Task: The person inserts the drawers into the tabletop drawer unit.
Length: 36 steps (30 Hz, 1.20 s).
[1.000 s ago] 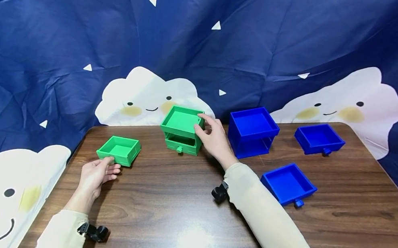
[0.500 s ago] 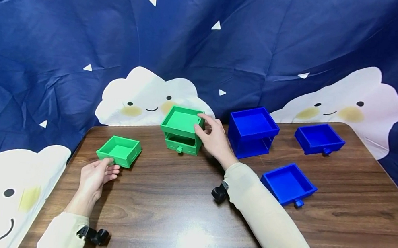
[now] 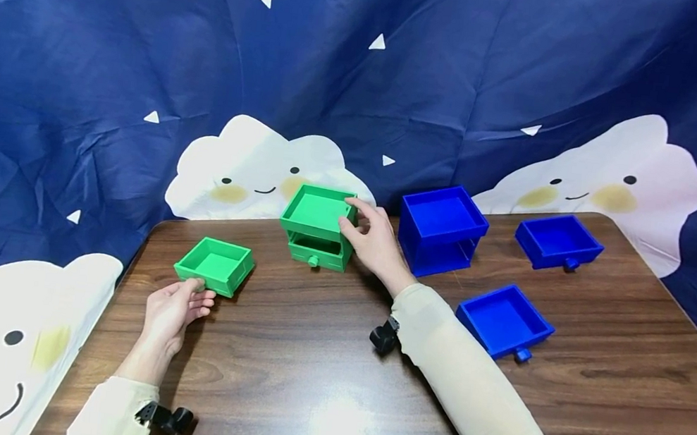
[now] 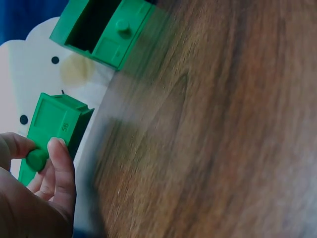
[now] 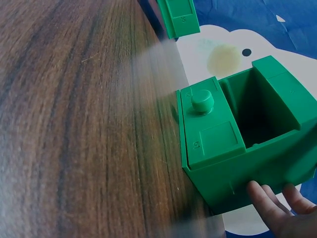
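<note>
We are pinching the knob [image 4: 36, 160] of the green drawer [image 3: 223, 261] with our left hand [image 3: 173, 312], left of the green cabinet [image 3: 318, 213], whose side our right hand [image 3: 378, 247] is touching with outstretched fingers; we are judging the drawer light, rigid, best held there.

Head view looks forward and down from above; both wrist views, closer, share the green cabinet [image 3: 314, 227].

The brown wood-grain table [image 3: 281, 373] carries a blue cabinet [image 3: 444, 215]. Left of the blue cabinet stands a green cabinet [image 3: 317, 211]; to its right lies a knobbed blue drawer [image 3: 558, 238], and a second blue drawer [image 3: 506, 320] lies in front of it, toward the right.
</note>
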Motion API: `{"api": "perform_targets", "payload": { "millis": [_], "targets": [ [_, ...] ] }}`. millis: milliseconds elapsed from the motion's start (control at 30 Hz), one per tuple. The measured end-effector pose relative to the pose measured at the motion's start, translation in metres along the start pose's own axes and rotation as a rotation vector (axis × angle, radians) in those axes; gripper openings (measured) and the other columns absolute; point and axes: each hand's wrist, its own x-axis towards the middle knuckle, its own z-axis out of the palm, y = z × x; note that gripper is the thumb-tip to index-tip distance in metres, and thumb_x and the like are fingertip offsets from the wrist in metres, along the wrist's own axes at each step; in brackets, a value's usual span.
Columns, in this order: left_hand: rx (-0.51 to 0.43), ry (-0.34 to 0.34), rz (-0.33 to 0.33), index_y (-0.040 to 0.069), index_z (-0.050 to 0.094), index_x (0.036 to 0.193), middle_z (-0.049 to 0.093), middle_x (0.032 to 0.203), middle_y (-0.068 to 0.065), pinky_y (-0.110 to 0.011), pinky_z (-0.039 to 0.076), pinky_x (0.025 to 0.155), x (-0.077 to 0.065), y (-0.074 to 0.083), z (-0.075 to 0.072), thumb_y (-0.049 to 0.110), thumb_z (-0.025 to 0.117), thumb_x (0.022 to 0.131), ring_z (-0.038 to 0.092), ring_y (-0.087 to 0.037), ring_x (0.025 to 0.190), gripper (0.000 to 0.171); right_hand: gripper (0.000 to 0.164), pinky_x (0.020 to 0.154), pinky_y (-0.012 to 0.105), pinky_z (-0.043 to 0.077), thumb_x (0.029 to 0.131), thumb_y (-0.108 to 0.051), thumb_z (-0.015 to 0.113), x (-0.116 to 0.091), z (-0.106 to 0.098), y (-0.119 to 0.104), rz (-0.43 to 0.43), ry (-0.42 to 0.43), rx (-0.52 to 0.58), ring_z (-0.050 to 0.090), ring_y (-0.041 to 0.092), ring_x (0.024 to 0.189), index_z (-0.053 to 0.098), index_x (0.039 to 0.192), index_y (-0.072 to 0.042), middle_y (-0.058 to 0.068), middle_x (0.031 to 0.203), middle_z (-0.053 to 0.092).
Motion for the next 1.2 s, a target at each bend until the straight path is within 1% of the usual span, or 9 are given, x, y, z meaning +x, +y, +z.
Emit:
{"api": "perform_targets", "payload": {
  "millis": [200, 467, 667, 1033, 1200],
  "targets": [
    [-0.011, -0.018, -0.005, 0.006, 0.068, 0.097, 0.076, 0.072, 0.001, -0.024, 0.062, 0.066, -0.002, 0.001, 0.004, 0.012, 0.06, 0.107, 0.072, -0.01, 0.066, 0.014, 0.048, 0.101, 0.049, 0.057, 0.106, -0.027, 0.068, 0.001, -0.001, -0.001, -0.001, 0.005, -0.013, 0.068, 0.038, 0.107, 0.062, 0.151, -0.013, 0.024, 0.129, 0.059],
    [-0.015, -0.031, 0.003, 0.007, 0.068, 0.097, 0.076, 0.072, 0.002, -0.023, 0.061, 0.066, -0.005, 0.0, 0.01, 0.01, 0.059, 0.106, 0.071, -0.009, 0.065, 0.013, 0.048, 0.102, 0.048, 0.057, 0.106, -0.027, 0.068, 0.001, -0.001, -0.002, 0.008, 0.002, -0.02, 0.068, 0.037, 0.108, 0.061, 0.152, -0.014, 0.023, 0.13, 0.058],
    [-0.022, -0.033, 0.01, 0.007, 0.067, 0.097, 0.076, 0.071, 0.002, -0.023, 0.061, 0.065, -0.007, -0.001, 0.011, 0.008, 0.058, 0.106, 0.071, -0.009, 0.064, 0.013, 0.049, 0.101, 0.048, 0.057, 0.106, -0.027, 0.069, 0.0, -0.001, -0.002, 0.007, 0.001, -0.01, 0.067, 0.038, 0.108, 0.061, 0.152, -0.013, 0.023, 0.13, 0.058],
    [-0.027, -0.039, 0.007, 0.004, 0.066, 0.102, 0.076, 0.072, 0.002, -0.023, 0.061, 0.065, -0.01, -0.001, 0.015, 0.008, 0.059, 0.106, 0.071, -0.009, 0.065, 0.009, 0.049, 0.102, 0.049, 0.057, 0.107, -0.027, 0.068, -0.001, 0.0, -0.003, 0.012, -0.004, 0.004, 0.068, 0.039, 0.109, 0.061, 0.153, -0.012, 0.024, 0.131, 0.057],
    [-0.028, -0.041, 0.008, 0.005, 0.067, 0.1, 0.076, 0.071, 0.002, -0.023, 0.061, 0.064, -0.014, -0.002, 0.018, 0.007, 0.059, 0.106, 0.07, -0.009, 0.064, 0.01, 0.049, 0.102, 0.049, 0.057, 0.107, -0.027, 0.068, -0.001, 0.0, -0.002, 0.013, -0.008, 0.013, 0.067, 0.039, 0.109, 0.061, 0.153, -0.012, 0.023, 0.131, 0.057]
  ]
}}
